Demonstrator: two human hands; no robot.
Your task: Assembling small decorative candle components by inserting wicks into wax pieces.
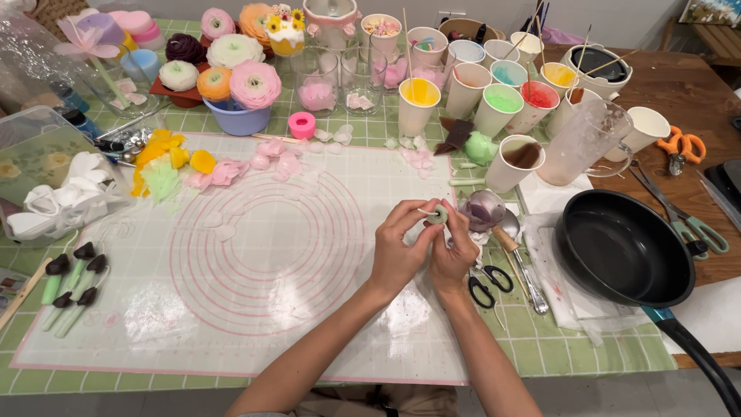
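Item, early stage: we pinch one small pale-green wax bud (437,215) between left hand (401,249) and right hand (457,255); loose pink petals (282,164) lie unattached.

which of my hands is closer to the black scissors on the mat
Right. Your right hand is just left of the black scissors, nearly touching the handles. Your left hand sits farther left, with the right hand between them.

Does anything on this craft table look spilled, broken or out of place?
Nothing looks spilled or broken. Loose pink petals lie scattered on the mat, and a black frying pan sits oddly among the craft cups. Both hands pinch a small pale green piece.
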